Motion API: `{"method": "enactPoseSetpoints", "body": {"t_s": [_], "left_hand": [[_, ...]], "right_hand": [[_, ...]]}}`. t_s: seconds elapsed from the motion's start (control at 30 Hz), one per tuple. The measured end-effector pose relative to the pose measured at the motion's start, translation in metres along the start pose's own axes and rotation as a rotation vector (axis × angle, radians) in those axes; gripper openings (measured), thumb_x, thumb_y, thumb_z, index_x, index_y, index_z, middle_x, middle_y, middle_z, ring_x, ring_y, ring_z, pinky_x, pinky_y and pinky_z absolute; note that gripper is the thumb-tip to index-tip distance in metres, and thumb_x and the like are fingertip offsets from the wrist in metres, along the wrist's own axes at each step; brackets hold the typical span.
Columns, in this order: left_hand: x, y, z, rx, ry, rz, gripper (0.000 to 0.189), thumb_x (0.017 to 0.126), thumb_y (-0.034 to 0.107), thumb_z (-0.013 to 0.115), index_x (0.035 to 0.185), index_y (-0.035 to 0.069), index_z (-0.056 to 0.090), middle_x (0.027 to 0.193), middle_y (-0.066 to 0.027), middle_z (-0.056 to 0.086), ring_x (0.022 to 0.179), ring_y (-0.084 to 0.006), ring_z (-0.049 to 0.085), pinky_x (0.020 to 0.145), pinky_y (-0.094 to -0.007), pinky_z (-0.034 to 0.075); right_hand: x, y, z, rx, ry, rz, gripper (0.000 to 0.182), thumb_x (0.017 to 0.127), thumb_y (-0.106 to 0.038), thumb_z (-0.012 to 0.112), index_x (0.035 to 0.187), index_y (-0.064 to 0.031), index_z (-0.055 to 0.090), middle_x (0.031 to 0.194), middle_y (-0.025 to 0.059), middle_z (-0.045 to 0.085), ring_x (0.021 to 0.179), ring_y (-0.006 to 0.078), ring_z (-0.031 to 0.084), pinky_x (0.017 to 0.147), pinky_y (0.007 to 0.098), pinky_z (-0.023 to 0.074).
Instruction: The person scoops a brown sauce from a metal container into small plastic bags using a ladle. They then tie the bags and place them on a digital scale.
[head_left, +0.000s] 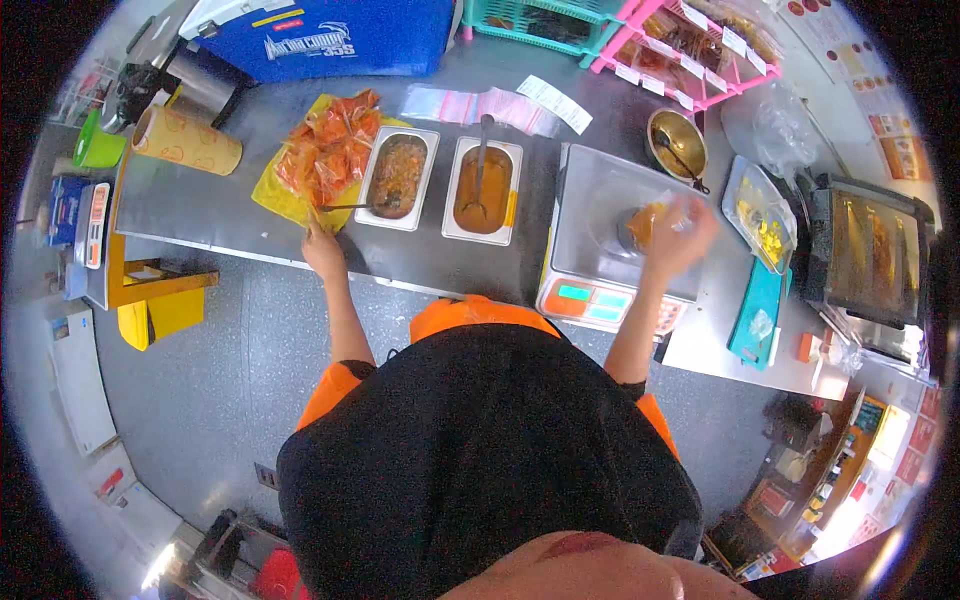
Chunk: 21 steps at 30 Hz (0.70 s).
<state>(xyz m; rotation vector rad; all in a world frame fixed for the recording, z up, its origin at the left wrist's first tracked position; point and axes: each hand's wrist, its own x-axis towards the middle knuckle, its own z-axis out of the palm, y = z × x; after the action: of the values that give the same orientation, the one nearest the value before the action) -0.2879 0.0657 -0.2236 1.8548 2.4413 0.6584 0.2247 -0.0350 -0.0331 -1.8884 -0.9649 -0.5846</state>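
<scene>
My left hand (324, 244) is at the counter's front edge, its fingers by a corner of the yellow cloth (270, 187) and the handle end of a ladle. That ladle (360, 205) reaches into a steel pan of chunky brown food (399, 176). Clear bags of orange-red food (330, 150) lie piled on the cloth. A second pan of orange-brown sauce (491, 202) holds another ladle (481, 161). My right hand (686, 232), blurred, is over the digital scale (600, 172), at the top of a clear bag with orange-brown food (643, 223) that rests on the plate.
Behind the pans lie flat zip bags (480, 106) and a label strip (555, 103). A blue cooler (322, 41) and a pink rack (690, 56) stand at the back. Rightward are a brass-coloured bowl (677, 142), a tray with yellow pieces (759, 214) and a teal cutting board (757, 315).
</scene>
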Motion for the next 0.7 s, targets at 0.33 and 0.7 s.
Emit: {"method": "enactPoseSetpoints", "body": {"t_s": [0.33, 0.7], "left_hand": [[0.009, -0.008, -0.026, -0.404, -0.11, -0.29, 0.054, 0.077, 0.014, 0.074, 0.122, 0.0, 0.048, 0.096, -0.0199, 0.063, 0.088, -0.0346, 0.061, 0.085, -0.0404, 0.046], [0.012, 0.006, -0.031, -0.473, 0.386, -0.208, 0.047, 0.086, 0.01, 0.062, 0.127, -0.004, 0.043, 0.121, -0.0179, 0.05, 0.104, -0.0295, 0.053, 0.089, -0.0393, 0.044]], "right_hand": [[-0.019, -0.078, 0.154, 0.388, -0.813, -0.1, 0.017, 0.077, -0.01, 0.066, 0.094, -0.0086, 0.067, 0.091, 0.0124, 0.064, 0.087, 0.0312, 0.064, 0.078, 0.0395, 0.0512], [-0.057, -0.052, 0.282, -0.285, -1.008, -0.387, 0.017, 0.078, -0.021, 0.067, 0.086, -0.0059, 0.069, 0.103, 0.0131, 0.064, 0.094, 0.0319, 0.064, 0.079, 0.0447, 0.0511]]}}
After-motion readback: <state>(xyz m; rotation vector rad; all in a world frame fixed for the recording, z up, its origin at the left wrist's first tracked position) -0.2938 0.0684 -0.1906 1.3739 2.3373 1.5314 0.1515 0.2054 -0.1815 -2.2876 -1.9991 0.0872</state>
